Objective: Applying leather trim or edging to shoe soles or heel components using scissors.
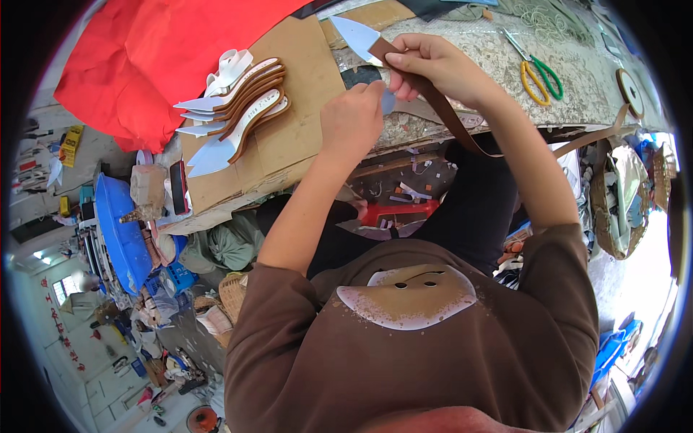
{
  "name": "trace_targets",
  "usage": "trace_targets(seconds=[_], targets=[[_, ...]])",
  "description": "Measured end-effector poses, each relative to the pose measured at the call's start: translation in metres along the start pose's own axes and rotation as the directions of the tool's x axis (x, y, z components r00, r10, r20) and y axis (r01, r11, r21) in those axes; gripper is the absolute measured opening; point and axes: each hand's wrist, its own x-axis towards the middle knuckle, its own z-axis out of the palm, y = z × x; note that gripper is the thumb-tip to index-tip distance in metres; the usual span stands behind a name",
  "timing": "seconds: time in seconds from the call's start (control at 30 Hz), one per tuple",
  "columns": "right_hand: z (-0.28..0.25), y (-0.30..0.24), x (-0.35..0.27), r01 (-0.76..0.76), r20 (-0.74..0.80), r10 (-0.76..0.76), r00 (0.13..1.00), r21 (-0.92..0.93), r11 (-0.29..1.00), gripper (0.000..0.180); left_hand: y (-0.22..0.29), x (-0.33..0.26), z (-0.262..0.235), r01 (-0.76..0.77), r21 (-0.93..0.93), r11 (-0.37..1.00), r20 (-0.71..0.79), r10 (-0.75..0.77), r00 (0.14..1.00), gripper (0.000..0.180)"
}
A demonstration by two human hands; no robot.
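Observation:
My right hand [433, 66] pinches a long brown strip [449, 115] that looks like leather. The strip's lower end curls down past the table edge. At its upper end, a pale pointed piece [355, 37] sticks out beyond my fingers. Closed beside it, my left hand [354, 119] has its fingertips near a light-blue piece [388, 102]; what they grip is hidden. Under the strip lies a pale piece with a rounded end [465, 117]. To the left, several curved white pieces [249, 115], resembling shoe insoles with brown edges and pointed light-blue tips, lie stacked.
The stack rests on brown cardboard [307, 61], beside a red sheet [166, 50]. Scissors [540, 76] with yellow and green handles lie at the right, near a tape roll [629, 92]. A blue basin [119, 227] stands left of the table; a red object [397, 214] is below.

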Motion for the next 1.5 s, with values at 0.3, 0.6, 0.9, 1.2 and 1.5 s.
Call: trace_targets(seconds=[0.3, 0.6, 0.9, 1.2, 1.5], targets=[[-0.020, 0.013, 0.017, 0.017, -0.005, -0.020, 1.000, -0.381, 0.924, 0.017, 0.000, 0.002, -0.011, 0.267, -0.212, 0.940, 0.020, -0.269, 0.963, 0.020], [-0.023, 0.035, 0.042, 0.110, 0.181, -0.033, 0.983, -0.435, 0.894, 0.016, -0.014, -0.001, 0.007, 0.223, -0.210, 0.952, 0.024, -0.223, 0.974, 0.030], [-0.020, 0.036, 0.047, 0.086, 0.205, 0.014, 0.979, -0.474, 0.876, 0.018, -0.016, 0.002, 0.006, 0.202, -0.194, 0.960, 0.045, -0.197, 0.979, 0.032], [-0.030, 0.034, 0.035, 0.271, 0.187, -0.199, 0.962, -0.571, 0.775, 0.023, -0.012, -0.001, 0.016, 0.053, -0.059, 0.997, -0.109, -0.059, 0.992, 0.007], [-0.054, 0.058, 0.042, 0.196, 0.288, -0.061, 0.956, -0.468, 0.862, 0.013, -0.010, -0.013, 0.018, 0.008, -0.098, 0.995, -0.183, -0.025, 0.983, 0.005]])
